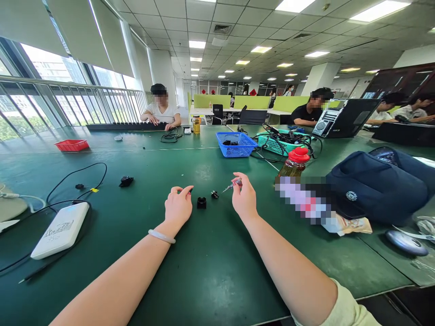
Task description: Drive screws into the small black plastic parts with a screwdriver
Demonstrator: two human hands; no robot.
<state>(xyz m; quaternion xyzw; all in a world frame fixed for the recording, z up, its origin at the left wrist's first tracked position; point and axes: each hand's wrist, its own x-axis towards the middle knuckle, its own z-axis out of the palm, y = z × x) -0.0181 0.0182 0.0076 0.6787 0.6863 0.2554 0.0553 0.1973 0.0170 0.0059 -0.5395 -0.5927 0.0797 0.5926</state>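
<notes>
My left hand (178,208), with a pale bangle on its wrist, is closed in a pinch on a small dark piece (190,189) too small to name. My right hand (244,199) is closed around a small screwdriver (232,186), whose thin metal tip points left and down. Between the two hands, a small black part with shiny metal bits (214,194) lies on the green tabletop (217,258), close to the screwdriver tip. A square black plastic block (201,203) sits just right of my left hand.
At left lie a white power bank (61,230) with black cables and a black part (126,181). A red tray (71,145), a blue basket (236,149) and a green basket (277,146) stand farther back. Right are a red-capped bottle (298,156) and a navy bag (384,181). People sit opposite.
</notes>
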